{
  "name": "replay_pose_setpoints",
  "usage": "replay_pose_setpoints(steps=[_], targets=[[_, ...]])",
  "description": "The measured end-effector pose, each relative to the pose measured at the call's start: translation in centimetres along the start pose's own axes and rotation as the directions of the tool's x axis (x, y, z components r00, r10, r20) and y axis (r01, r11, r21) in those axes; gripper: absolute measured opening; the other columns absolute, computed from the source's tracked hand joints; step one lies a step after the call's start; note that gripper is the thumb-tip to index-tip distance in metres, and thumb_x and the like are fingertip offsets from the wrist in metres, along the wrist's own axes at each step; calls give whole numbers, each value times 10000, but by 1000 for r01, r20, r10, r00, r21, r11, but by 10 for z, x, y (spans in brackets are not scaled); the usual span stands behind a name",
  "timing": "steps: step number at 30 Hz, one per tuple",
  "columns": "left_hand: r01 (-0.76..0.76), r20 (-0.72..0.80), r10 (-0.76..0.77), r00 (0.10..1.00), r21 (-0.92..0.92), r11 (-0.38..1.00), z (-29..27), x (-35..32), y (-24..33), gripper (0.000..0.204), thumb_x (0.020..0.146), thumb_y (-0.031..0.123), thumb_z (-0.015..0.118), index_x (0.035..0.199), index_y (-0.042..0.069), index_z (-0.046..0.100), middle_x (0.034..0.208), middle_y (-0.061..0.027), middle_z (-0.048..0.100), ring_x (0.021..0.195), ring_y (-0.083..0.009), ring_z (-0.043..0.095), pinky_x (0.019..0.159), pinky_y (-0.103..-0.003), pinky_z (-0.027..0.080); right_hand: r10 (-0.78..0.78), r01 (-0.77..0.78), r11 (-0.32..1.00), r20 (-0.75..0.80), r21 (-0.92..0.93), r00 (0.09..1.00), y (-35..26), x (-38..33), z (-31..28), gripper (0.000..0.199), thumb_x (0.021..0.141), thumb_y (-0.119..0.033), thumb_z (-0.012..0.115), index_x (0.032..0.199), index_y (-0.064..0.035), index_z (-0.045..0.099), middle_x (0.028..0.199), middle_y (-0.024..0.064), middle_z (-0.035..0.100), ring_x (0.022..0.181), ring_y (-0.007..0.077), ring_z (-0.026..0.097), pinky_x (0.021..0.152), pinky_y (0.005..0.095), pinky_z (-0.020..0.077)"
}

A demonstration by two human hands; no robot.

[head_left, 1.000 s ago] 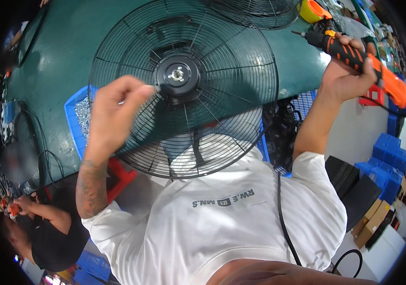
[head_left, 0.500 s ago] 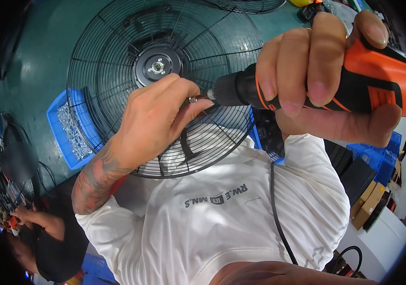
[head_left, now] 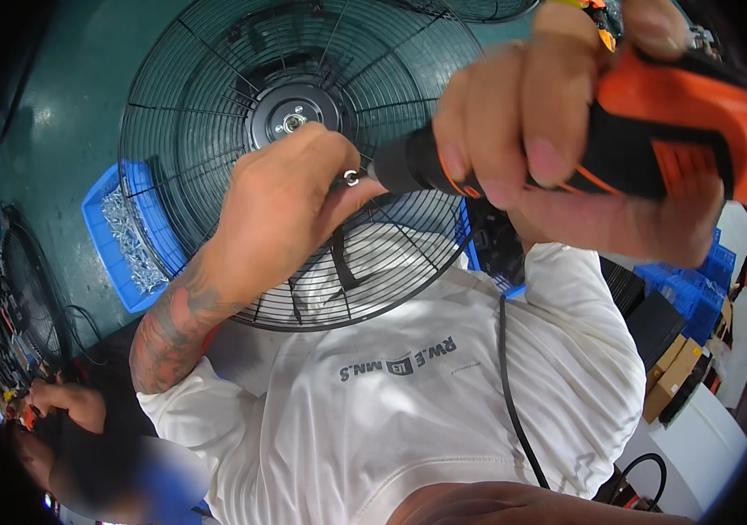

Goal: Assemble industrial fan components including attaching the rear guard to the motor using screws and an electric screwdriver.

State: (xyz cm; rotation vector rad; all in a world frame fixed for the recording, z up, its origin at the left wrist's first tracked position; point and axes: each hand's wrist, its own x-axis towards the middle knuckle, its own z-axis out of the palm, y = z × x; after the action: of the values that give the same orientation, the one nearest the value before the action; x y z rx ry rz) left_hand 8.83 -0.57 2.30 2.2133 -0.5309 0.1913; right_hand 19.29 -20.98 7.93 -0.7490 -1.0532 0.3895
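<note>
My right hand [head_left: 522,118], slightly blurred, is wrapped round an orange and black power screwdriver [head_left: 684,101]. Its black nose points left and stops right beside my left fingertips. Thumb and fingers of my left hand [head_left: 273,197] are pinched together on a small silver fastener [head_left: 352,178]; its ring-like end shows, and the rest is hidden by the fingers. Both hands are above a round black wire fan guard [head_left: 207,66], which leans against my white shirt. At the guard's middle sits a dark round hub [head_left: 260,118] with a bright metal centre.
A blue bin [head_left: 94,214] of loose silver screws [head_left: 129,249] stands partly under the guard's left side, on the green tabletop [head_left: 59,131]. A black cord [head_left: 509,394] hangs down my shirt. Blue crates [head_left: 697,284] and cartons [head_left: 673,376] stand at right. Another person's arm [head_left: 72,402] is at lower left.
My right hand and the screwdriver have shifted left, bringing the nose closer to my left fingers. The silver fastener has turned so its ring-like end shows. My left hand has moved up slightly.
</note>
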Motion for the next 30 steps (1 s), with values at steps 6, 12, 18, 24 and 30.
replay_pose_setpoints(steps=[6,12,18,24,30], targets=[[135,-86,-123,989,154,979,-20,0,3,513,713,306,927,1071,42,672,743,-93,585,599,-257,613,559,-373,506,130,-126,990,-70,55,989,9,3,-9,711,981,-642,515,1378,-54,466,974,72,564,752,229,614,762,435,485],[677,-545,-464,698,292,675,-105,-55,-77,499,913,233,813,1334,15,656,675,47,361,617,-70,337,557,-256,296,16,-26,999,-399,-21,917,40,32,-37,309,1008,-48,562,1289,-2,444,752,62,592,542,134,585,506,264,490],[743,-375,-692,616,-14,669,-121,-120,-140,378,1006,196,707,1274,-67,666,705,84,418,630,-28,372,568,-230,304,17,-164,957,-520,-239,854,77,51,-34,235,830,-182,796,934,-57,627,659,-9,619,535,86,623,503,258,524],[668,-309,-692,652,-199,717,-112,-108,-135,322,1036,185,659,1229,-73,681,867,34,609,777,-23,501,694,-178,387,-6,-211,909,-518,-359,855,85,51,-31,237,823,-195,806,908,-65,627,672,-27,613,567,67,596,533,255,496],[726,-333,-725,602,-150,671,-114,-129,-125,284,1029,166,646,1192,-60,701,898,19,628,801,-31,514,724,-184,403,57,-256,856,-411,-448,910,100,48,-17,241,816,-207,815,883,-73,627,686,-44,607,598,47,570,562,252,468]])
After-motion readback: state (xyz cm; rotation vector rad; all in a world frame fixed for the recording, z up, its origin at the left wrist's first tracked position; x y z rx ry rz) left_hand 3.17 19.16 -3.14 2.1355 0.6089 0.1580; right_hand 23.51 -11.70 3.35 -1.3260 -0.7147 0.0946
